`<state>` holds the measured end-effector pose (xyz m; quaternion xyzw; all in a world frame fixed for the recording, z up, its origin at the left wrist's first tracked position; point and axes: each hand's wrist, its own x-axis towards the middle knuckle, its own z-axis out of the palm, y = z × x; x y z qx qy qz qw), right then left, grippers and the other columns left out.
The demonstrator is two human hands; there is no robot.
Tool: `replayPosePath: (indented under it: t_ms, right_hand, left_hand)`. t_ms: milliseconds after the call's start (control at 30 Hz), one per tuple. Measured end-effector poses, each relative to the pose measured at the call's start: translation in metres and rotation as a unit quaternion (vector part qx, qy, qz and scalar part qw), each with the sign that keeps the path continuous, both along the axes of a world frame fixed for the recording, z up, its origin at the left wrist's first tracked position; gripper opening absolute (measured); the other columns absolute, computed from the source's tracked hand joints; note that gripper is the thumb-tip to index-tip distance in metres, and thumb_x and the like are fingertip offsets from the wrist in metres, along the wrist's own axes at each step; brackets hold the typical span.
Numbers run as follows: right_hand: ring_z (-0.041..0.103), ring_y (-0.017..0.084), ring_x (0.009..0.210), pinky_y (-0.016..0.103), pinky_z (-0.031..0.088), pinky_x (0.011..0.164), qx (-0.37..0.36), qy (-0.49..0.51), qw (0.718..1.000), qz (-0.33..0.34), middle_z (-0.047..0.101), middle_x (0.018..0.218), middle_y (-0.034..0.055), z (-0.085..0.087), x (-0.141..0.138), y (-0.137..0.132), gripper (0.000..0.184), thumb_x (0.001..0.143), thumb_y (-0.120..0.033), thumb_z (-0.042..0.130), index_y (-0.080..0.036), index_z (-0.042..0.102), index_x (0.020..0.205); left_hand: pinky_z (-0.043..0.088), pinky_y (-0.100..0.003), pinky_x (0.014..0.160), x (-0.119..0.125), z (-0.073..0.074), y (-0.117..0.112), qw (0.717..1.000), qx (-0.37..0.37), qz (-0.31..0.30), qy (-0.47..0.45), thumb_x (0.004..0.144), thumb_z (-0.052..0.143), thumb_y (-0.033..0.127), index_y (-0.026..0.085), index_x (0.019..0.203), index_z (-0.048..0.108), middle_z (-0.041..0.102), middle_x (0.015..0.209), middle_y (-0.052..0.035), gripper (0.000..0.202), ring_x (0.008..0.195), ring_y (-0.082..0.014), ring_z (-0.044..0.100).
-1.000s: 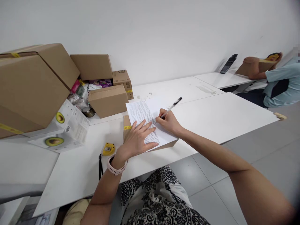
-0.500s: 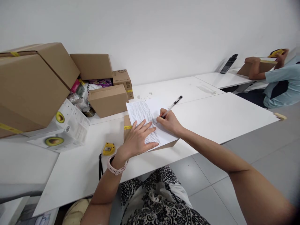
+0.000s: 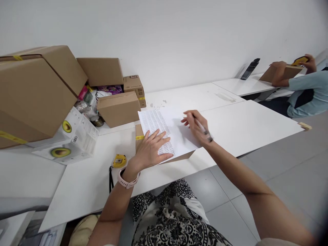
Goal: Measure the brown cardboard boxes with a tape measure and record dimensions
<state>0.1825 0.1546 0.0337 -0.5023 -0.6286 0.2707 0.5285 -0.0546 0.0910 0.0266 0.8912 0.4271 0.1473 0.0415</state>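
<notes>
My left hand [image 3: 155, 148] lies flat with spread fingers on a white sheet of paper [image 3: 176, 130], whose left part carries columns of handwriting. Under the sheet is a low cardboard box [image 3: 138, 132] with yellow tape at its left side. My right hand [image 3: 196, 126] is raised a little over the right part of the sheet. It holds a clear pen [image 3: 204, 129] with a dark cap end, which now slants back toward my wrist. The writing tip is hidden by the fingers. A yellow tape measure [image 3: 119, 160] with a black strap lies left of my left wrist.
Cardboard boxes [image 3: 119, 106] and a white box with avocado pictures [image 3: 77, 140] crowd the left of the white table [image 3: 246, 126]. Mixed packets sit among them. Farther right stands a black bottle [image 3: 250, 69]. A co-worker [image 3: 309, 89] handles a cardboard box and a yellow tape measure.
My right hand has lifted from the written columns and moved right, the pen tipping back toward the wrist. My left hand stays on the paper. The co-worker's tape measure has moved closer to their box.
</notes>
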Motion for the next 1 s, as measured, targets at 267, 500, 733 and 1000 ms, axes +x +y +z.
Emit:
replayPosePath:
  t_ms: [267,500,733,1000]
  right_hand:
    - [0.048,0.015,0.059,0.029,0.034,0.053,-0.153,-0.095,0.984,0.003,0.054,0.069,0.0003,-0.029,0.054,-0.011,0.037,0.073,-0.052,0.076,-0.023,0.053,0.077]
    - [0.041,0.013,0.056,0.031,0.030,0.054,-0.121,-0.143,0.982,-0.005,0.048,0.062,-0.0026,-0.017,0.054,-0.023,0.040,0.073,-0.049,0.078,-0.024,0.047,0.072]
    - [0.043,0.011,0.058,0.029,0.034,0.053,-0.157,-0.035,0.985,0.055,0.055,0.072,-0.0013,-0.014,0.065,-0.032,0.043,0.066,-0.045,0.086,-0.022,0.050,0.075]
    - [0.046,0.009,0.058,0.025,0.033,0.050,-0.207,0.079,0.969,0.111,0.058,0.077,-0.0016,-0.013,0.070,-0.036,0.048,0.060,-0.041,0.090,-0.021,0.049,0.074]
  left_hand:
    - [0.027,-0.064,0.120,0.003,-0.004,-0.004,0.999,0.024,0.004,-0.020,0.092,0.056,0.063,0.023,0.138,0.058,0.050,0.154,-0.0109,0.061,0.148,-0.0344,0.037]
    - [0.031,-0.058,0.121,-0.016,-0.014,-0.028,0.936,0.183,0.194,-0.231,0.100,0.047,0.048,0.025,0.142,0.049,0.047,0.156,-0.0122,0.048,0.149,-0.0284,0.037]
    - [0.036,-0.059,0.117,-0.046,-0.053,-0.052,0.933,0.014,0.184,-0.310,0.088,0.066,0.057,0.030,0.152,0.040,0.028,0.166,-0.0139,0.074,0.150,-0.0353,0.032]
    - [0.039,-0.060,0.116,-0.047,-0.057,-0.051,0.939,0.034,0.156,-0.305,0.076,0.070,0.069,0.032,0.152,0.041,0.023,0.168,-0.0135,0.089,0.150,-0.0394,0.029]
